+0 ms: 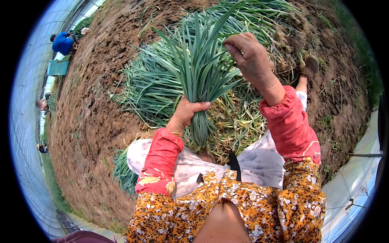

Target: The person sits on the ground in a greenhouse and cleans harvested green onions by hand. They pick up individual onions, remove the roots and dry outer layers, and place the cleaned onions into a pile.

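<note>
My left hand (pixel 187 113) is closed around the gathered middle of a bunch of long, flat-leaved allium greens (pixel 196 76). The leaves fan out away from me above the grip, and the folded end hangs below it, over my lap. To the right of the fan, my right hand (pixel 250 56) is raised with thumb and forefinger pinched on a thin green leaf at the bunch's edge. Behind the bunch lies a large heap of the same greens (pixel 152 79), with pale stems and roots (pixel 288 45) showing on its right side.
Yellowed leaf trimmings (pixel 234 115) litter the ground between my knees. A smaller pile of greens (pixel 124 171) lies by my left knee. Bare brown soil (pixel 91 121) surrounds me. Farther left are a person in blue (pixel 62 43), a teal crate (pixel 57 67) and plastic greenhouse sheeting (pixel 27 106).
</note>
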`<state>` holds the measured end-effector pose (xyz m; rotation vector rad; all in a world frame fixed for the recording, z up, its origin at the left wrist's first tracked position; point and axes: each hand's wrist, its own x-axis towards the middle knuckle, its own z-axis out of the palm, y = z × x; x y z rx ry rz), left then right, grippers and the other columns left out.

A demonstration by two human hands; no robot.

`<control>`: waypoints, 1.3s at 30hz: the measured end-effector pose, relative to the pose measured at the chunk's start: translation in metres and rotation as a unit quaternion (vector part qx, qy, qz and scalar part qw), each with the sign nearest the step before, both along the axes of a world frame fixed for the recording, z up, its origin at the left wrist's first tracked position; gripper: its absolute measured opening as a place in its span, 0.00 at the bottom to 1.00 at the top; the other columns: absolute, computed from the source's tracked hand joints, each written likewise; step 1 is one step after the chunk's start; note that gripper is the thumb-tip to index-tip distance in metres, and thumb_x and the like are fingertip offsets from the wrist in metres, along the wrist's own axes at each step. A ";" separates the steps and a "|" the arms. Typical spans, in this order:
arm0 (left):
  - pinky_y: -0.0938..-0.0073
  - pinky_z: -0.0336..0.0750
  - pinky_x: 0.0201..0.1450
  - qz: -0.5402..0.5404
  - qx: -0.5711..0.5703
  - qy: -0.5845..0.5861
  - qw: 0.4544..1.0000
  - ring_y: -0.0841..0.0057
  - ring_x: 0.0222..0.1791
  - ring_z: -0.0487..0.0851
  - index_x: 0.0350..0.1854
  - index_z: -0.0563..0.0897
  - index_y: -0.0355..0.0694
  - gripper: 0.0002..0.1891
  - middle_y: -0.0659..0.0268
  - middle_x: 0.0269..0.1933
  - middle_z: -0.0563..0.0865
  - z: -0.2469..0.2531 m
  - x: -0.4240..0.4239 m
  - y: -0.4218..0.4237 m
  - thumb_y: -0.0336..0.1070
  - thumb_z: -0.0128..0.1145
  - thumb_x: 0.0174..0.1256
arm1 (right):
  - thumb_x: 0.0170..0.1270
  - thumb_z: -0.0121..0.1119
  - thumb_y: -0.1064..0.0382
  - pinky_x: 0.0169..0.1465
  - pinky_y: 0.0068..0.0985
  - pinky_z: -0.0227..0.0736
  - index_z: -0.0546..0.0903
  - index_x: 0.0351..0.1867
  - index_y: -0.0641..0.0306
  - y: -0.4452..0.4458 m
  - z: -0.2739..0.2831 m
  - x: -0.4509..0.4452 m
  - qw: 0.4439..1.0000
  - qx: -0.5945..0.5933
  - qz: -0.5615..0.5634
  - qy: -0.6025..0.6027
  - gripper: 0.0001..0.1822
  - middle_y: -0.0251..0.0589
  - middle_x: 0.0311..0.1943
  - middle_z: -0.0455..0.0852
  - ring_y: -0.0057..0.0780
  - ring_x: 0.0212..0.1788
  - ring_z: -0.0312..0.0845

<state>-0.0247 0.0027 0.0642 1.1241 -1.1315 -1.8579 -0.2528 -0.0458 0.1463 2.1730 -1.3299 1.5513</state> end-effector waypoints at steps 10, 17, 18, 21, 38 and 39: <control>0.76 0.74 0.26 -0.025 0.008 -0.018 1.000 0.75 0.22 0.79 0.38 0.78 0.32 0.13 0.64 0.25 0.81 0.007 -0.004 0.003 0.26 0.64 0.49 | 0.57 0.62 0.62 0.46 0.24 0.73 0.83 0.42 0.62 -0.019 -0.007 -0.009 0.861 0.452 0.189 -0.139 0.12 0.43 0.33 0.86 0.28 0.36 0.81; 0.75 0.73 0.26 -0.027 0.016 0.004 1.000 0.75 0.21 0.78 0.38 0.77 0.32 0.14 0.63 0.25 0.80 0.002 0.001 0.001 0.26 0.64 0.49 | 0.56 0.62 0.55 0.40 0.29 0.71 0.83 0.34 0.62 -0.007 -0.021 -0.002 0.982 0.138 0.004 0.131 0.12 0.38 0.28 0.84 0.35 0.33 0.78; 0.75 0.73 0.26 -0.018 0.016 0.019 1.000 0.75 0.21 0.78 0.38 0.77 0.32 0.14 0.63 0.25 0.80 0.005 0.000 0.002 0.27 0.64 0.49 | 0.56 0.62 0.56 0.38 0.31 0.70 0.84 0.32 0.62 -0.005 -0.023 -0.001 0.988 0.107 -0.010 0.111 0.11 0.38 0.25 0.83 0.34 0.31 0.76; 0.75 0.73 0.25 -0.028 0.021 0.054 0.998 0.74 0.21 0.78 0.37 0.77 0.32 0.13 0.62 0.24 0.80 0.003 0.004 0.001 0.27 0.64 0.49 | 0.58 0.60 0.60 0.39 0.27 0.71 0.84 0.32 0.63 -0.009 -0.017 -0.004 0.938 0.269 -0.078 -0.206 0.08 0.38 0.27 0.84 0.31 0.32 0.78; 0.75 0.72 0.25 -0.064 0.032 0.026 0.997 0.73 0.21 0.78 0.36 0.78 0.31 0.13 0.61 0.23 0.80 0.004 0.003 0.005 0.28 0.64 0.48 | 0.58 0.60 0.57 0.35 0.25 0.70 0.82 0.31 0.68 -0.034 -0.017 -0.015 0.952 0.238 -0.071 -0.182 0.13 0.39 0.25 0.83 0.24 0.27 0.76; 0.75 0.72 0.25 -0.063 0.029 0.033 0.997 0.73 0.21 0.78 0.36 0.78 0.31 0.13 0.61 0.23 0.80 0.002 0.004 0.004 0.28 0.64 0.48 | 0.59 0.59 0.60 0.34 0.24 0.70 0.82 0.33 0.69 -0.036 -0.012 -0.030 0.905 0.238 -0.061 -0.346 0.12 0.38 0.26 0.84 0.23 0.27 0.75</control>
